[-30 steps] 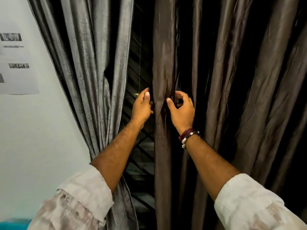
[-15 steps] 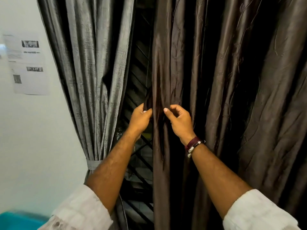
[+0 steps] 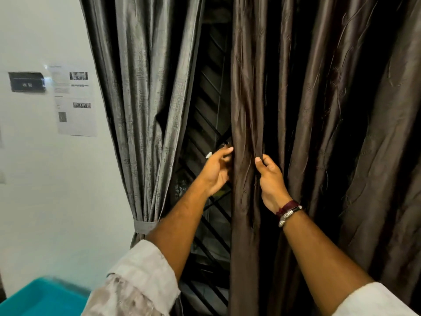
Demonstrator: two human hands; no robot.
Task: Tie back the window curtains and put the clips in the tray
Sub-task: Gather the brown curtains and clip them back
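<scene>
1. The brown curtain (image 3: 319, 133) hangs loose over the right of the view, its left edge running down the middle. Between that edge and the grey curtain (image 3: 145, 99) a narrow dark gap shows the window grille (image 3: 205, 124); this gap is the only open room beside the hands.
2. The grey curtain is already gathered low down by a fabric tie-back (image 3: 145, 225), close to the white wall (image 3: 57, 201).
3. The right hand (image 3: 271, 182) has its grip closed on a fold of the brown curtain, thumb in front and fingers curled behind the cloth.
4. The left hand (image 3: 216, 172) is at the curtain's left edge, fingers loosely bent. Whether it holds the edge cannot be told, as it is blurred. A small pale thing (image 3: 208, 155) shows at its fingertips; whether this is a clip is unclear.
5. A corner of the teal tray (image 3: 41, 297) sits at the lower left, well apart from both hands and cut off by the picture's edge.
6. Papers (image 3: 76, 99) on the wall are too blurred to read. The right wrist wears bracelets (image 3: 289, 212).
</scene>
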